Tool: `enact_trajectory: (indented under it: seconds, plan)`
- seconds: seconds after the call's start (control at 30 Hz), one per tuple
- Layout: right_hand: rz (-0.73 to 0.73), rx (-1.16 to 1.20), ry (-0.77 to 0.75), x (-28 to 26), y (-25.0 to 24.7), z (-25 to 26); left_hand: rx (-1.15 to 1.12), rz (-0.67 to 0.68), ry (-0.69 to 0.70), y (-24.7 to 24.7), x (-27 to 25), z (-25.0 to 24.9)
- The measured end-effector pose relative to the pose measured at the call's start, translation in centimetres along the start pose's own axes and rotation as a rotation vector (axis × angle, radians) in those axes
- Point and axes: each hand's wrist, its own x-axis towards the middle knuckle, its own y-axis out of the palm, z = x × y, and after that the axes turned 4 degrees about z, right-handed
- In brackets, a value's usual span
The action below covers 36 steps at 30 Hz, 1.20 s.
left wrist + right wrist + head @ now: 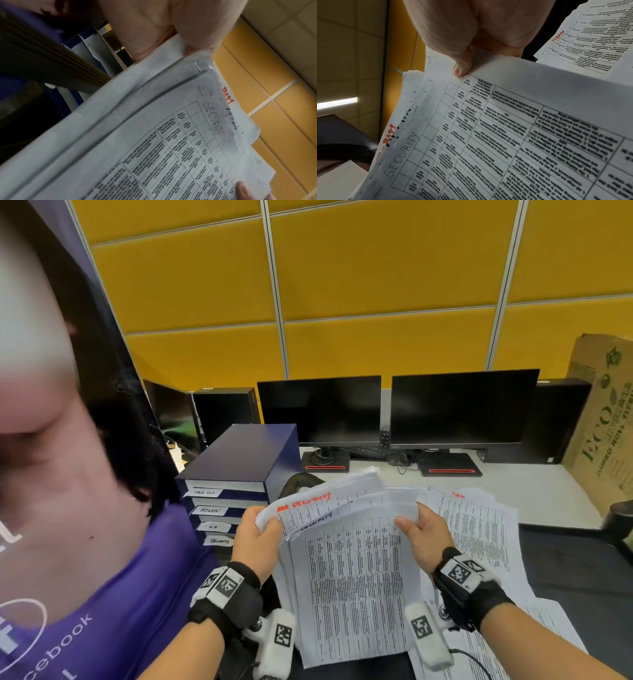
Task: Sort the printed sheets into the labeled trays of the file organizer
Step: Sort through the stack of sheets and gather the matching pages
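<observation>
A stack of printed sheets (349,573) with tables is held up over the desk, its front sheet marked SECURITY by hand (400,154) (212,119). My left hand (255,537) grips the stack's upper left corner, thumb on top. At the upper right edge my right hand (423,530) pinches the sheets, thumb (462,65) on the front page. The dark blue file organizer (239,470) stands at the left; its trays carry white labels reading TASK LIST, ADMIN (209,510), H.R and SECURITY (219,541).
More printed sheets (479,529) lie spread on the desk to the right, one marked ADMIN in red (558,36). Two dark monitors (462,405) stand behind. A cardboard box (603,419) sits at the far right. Another person in a purple shirt (130,594) fills the left.
</observation>
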Motion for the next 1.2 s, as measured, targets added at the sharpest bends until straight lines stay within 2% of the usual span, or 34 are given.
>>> enact_trajectory:
  seconds: [0.2, 0.43, 0.57, 0.73, 0.83, 1.03, 1.2]
  plan:
    - [-0.079, -0.007, 0.053, 0.2, -0.3, -0.2, -0.039, -0.017, 0.044, -0.9, 0.0, 0.0]
    - [-0.319, -0.007, 0.158, 1.1, -2.6, 0.1, 0.045, -0.205, 0.135, -2.1, 0.4, -1.5]
    - [-0.351, -0.002, 0.109, 1.6, -4.0, 1.9, 0.163, -0.319, 0.164, -3.2, 2.1, -2.8]
    - [-0.4, -0.016, 0.001, 1.9, -5.5, 4.3, 0.223, -0.389, 0.187, -3.5, 2.8, -4.8]
    - [-0.374, -0.011, -0.056, 1.7, -6.1, 5.9, 0.192, -0.347, 0.196, -3.4, 2.9, -5.5]
    - [-0.132, -0.041, -0.16, 0.6, -4.2, 8.6, 0.05, -0.19, 0.263, -1.8, 3.0, -6.4]
    - [-0.14, -0.021, -0.124, 0.3, -2.2, 8.1, -0.11, -0.049, 0.253, -0.4, 1.4, -7.3]
